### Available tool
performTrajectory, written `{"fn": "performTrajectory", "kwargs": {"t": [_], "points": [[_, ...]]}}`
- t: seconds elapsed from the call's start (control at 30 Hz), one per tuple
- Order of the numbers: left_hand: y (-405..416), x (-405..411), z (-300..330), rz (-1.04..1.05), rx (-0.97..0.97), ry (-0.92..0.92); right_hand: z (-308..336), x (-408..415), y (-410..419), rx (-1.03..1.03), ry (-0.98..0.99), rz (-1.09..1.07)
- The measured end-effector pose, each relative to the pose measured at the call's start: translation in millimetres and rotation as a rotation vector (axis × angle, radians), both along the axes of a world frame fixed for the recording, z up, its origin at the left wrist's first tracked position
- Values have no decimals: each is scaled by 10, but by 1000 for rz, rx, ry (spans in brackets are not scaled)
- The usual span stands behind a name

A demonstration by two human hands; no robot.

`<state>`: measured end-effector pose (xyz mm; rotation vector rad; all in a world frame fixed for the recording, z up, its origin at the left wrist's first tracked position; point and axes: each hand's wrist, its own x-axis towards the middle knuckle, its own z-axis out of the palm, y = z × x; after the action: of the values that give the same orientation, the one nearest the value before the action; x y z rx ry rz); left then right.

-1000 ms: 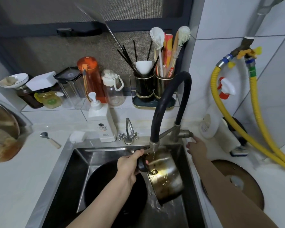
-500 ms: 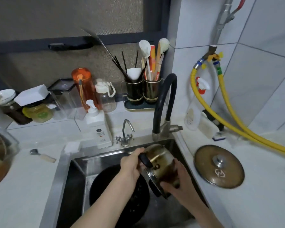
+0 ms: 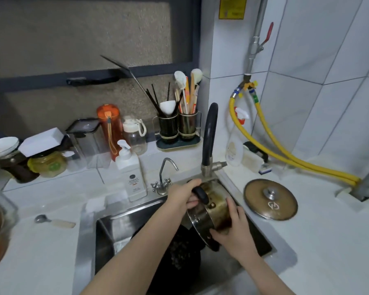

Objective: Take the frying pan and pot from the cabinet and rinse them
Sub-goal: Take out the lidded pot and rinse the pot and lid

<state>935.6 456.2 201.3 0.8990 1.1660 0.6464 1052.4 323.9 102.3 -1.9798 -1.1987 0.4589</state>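
From the head camera, both hands hold the pot tilted on its side over the sink. The left hand is curled round the pot's black handle; the right hand clasps its lower wall and rim. The frying pan lies in the sink below the hands. Right of the right hand, a lid rests on the worktop.
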Motion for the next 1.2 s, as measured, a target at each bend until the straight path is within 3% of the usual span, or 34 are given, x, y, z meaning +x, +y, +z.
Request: {"fn": "performTrajectory", "kwargs": {"t": [0.23,0.43,0.63,0.9,1.03,1.2], "points": [[-44,-93,28,-175,112,118,24,-99,-158,60,139,-96],[-118,-205,56,-223,31,62,68,-163,-306,56,55,-46],[-200,-350,101,-146,-71,-192,219,-162,-328,80,-164,-50],[-361,-521,-43,-114,-57,-478,454,-67,-454,35,-454,-15],[-459,-477,-54,-146,-39,-535,534,-15,-558,17,-503,-38],[-503,-230,160,-210,-48,-499,552,67,-683,49,-383,-134]]}}
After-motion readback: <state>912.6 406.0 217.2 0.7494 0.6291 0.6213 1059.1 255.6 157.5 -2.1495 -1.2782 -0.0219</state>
